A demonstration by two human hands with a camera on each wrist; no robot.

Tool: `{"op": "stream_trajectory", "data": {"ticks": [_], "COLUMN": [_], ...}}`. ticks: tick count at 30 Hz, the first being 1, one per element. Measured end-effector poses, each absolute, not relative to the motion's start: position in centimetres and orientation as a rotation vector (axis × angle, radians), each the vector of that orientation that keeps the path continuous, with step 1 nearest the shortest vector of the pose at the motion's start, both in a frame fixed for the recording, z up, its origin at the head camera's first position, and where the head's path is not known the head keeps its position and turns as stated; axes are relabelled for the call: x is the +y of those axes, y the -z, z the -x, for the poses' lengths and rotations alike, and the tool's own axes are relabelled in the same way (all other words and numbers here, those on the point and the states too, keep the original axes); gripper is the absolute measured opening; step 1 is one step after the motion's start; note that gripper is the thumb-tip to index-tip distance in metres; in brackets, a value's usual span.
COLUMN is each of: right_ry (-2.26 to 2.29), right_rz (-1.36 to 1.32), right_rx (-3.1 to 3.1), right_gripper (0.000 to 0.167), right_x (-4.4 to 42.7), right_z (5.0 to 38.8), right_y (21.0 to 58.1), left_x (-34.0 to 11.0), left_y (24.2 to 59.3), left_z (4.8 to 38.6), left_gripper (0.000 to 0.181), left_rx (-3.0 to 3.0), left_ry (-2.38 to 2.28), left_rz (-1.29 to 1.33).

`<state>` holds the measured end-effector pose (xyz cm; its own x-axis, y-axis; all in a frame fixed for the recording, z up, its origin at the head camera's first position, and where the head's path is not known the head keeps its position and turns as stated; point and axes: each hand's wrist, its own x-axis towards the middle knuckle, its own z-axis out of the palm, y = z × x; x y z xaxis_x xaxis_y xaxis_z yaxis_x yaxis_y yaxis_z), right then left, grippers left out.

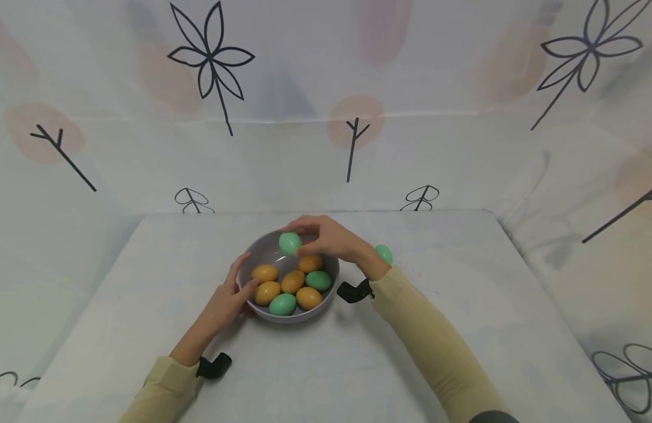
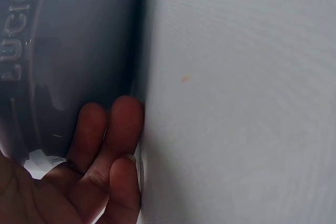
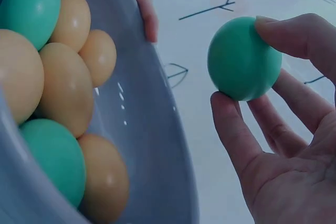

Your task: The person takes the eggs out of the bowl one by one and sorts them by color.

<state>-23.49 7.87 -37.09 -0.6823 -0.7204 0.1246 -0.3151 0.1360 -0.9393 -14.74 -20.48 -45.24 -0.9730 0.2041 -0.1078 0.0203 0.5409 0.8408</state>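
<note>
A grey bowl [image 1: 267, 249] holds several orange eggs [image 1: 293, 282] and two green eggs [image 1: 282, 304]. My right hand [image 1: 331, 238] pinches another green egg [image 1: 290, 243] over the bowl's far part; in the right wrist view, thumb and fingertips grip this green egg [image 3: 244, 59] beside the bowl wall [image 3: 157, 103]. At the bowl's left side, my left hand [image 1: 227, 302] grips the rim, thumb over the edge. In the left wrist view, fingers [image 2: 125, 124] of that hand lie against the outer wall of the bowl [image 2: 79, 40], low by the table.
One more green egg [image 1: 384, 254] lies on the white-covered table [image 1: 199, 252] right of the bowl, partly behind my right wrist. A patterned cloth [image 1: 304, 164] rises behind the table and at its sides. Dark cameras [image 1: 214, 366] sit on both wrists.
</note>
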Motion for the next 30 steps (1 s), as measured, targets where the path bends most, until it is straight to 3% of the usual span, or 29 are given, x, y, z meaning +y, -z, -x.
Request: {"op": "stream_trajectory", "data": {"ticks": [30], "right_ry": [1.756], "right_rz": [0.718], "right_rx": [2.083], "right_gripper": [0.052], "right_x": [14.4], "right_z": [22.5], "right_y": [37.5], "left_x": [-20.5], "left_y": [45.3], "left_z": [14.7], "left_gripper": [0.068], "left_rx": [2.554], "left_ry": [-1.446], "left_rz": [-0.193]}}
